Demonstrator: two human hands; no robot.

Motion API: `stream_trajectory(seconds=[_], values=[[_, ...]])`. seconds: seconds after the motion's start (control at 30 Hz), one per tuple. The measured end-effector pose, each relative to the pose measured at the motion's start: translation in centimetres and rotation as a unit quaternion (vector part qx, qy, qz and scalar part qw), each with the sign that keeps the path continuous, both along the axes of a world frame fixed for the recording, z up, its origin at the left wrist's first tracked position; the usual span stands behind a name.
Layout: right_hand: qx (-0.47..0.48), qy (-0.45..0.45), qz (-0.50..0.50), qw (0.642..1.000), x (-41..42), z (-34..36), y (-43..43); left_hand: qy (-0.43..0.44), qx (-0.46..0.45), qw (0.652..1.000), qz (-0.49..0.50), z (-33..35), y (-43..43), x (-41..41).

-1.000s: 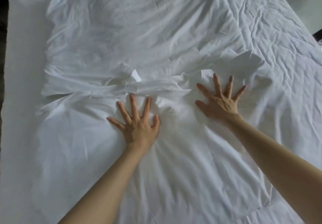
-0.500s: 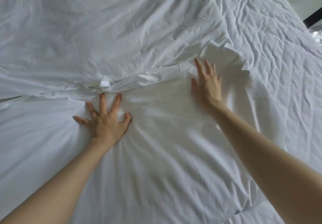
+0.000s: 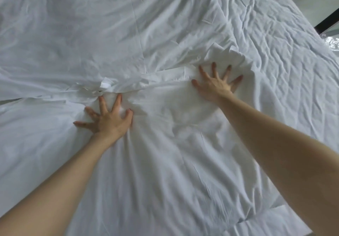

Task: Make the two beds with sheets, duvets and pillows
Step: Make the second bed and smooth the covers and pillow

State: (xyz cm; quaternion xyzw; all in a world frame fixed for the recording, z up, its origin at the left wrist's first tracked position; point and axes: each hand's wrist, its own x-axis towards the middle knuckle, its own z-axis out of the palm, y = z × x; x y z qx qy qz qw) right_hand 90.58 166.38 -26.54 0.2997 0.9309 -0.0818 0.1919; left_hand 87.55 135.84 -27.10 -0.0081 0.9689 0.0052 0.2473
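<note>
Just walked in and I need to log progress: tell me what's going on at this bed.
A person leans over the bed with both bare arms stretched out. The left hand and the right hand are spread flat, pressing on the top layer of white bedding. Both sit just below its bunched edge, which runs across the bed. Neither hand has a grip on the cloth. The bedding is wrinkled, most heavily on the right side, and no pillow is in view.
</note>
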Motion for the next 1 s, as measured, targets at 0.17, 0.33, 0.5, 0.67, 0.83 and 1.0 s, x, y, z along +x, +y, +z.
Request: stream_trajectory(seconds=[0.17,0.33,0.5,0.67,0.83,1.0], values=[[-0.056,0.187,0.135,0.971,5.5,3.5,-8.6,0.061,0.054,0.996,0.041,2.1,2.7,2.1],[-0.049,0.116,0.181,0.975,16.8,2.6,-9.4,0.114,0.130,0.980,-0.099,3.6,6.4,9.6],[0.049,0.041,0.022,0.998,21.7,1.5,1.7,0.076,0.094,0.983,-0.139,1.3,6.4,12.8],[-0.033,0.192,-0.100,0.976,22.8,3.1,2.2,0.032,0.098,0.988,-0.115,2.9,6.6,12.2],[-0.136,0.227,-0.346,0.900,30.5,2.6,1.3,0.043,0.133,0.973,-0.183,5.3,6.4,16.8],[-0.105,0.198,-0.317,0.922,33.1,2.3,1.4,0.025,0.165,0.960,-0.225,4.9,10.4,22.2]])
